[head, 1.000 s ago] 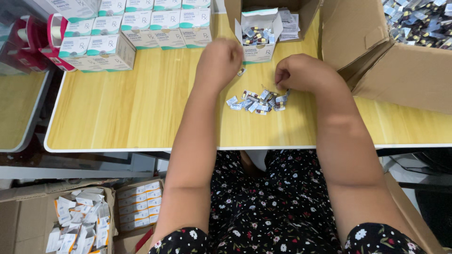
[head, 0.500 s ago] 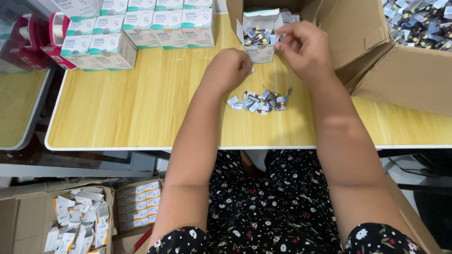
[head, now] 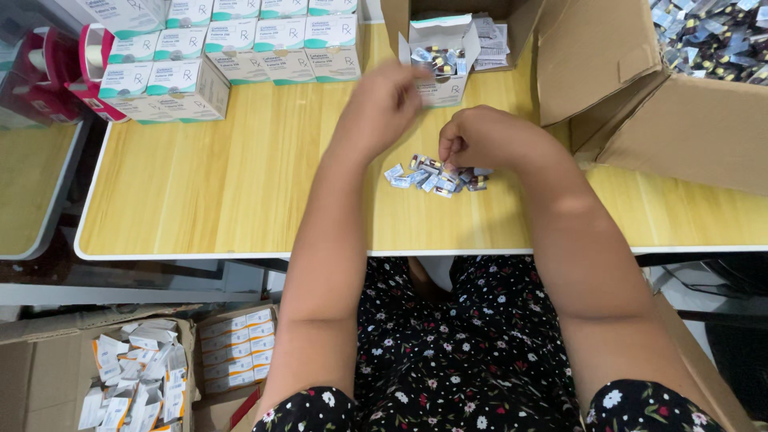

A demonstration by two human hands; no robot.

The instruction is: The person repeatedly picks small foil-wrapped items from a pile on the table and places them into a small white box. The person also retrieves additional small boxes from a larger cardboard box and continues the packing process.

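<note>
Right hand (head: 480,136) over foil packets (head: 436,176), wooden table (head: 240,192).

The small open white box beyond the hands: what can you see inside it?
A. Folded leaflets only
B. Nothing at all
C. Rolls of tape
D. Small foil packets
D: the open white box has its flaps up, and shiny foil packets show in its mouth.

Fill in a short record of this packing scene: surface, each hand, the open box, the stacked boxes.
Surface: wooden table
Left hand: raised beside the small open carton, blurred
Right hand: fingers pinched over the pile of foil sachets
Small open carton: flaps up, sachets inside
Stacked boxes: white and teal, rows at the far left
Large cardboard box: far right, holding more sachets
</note>
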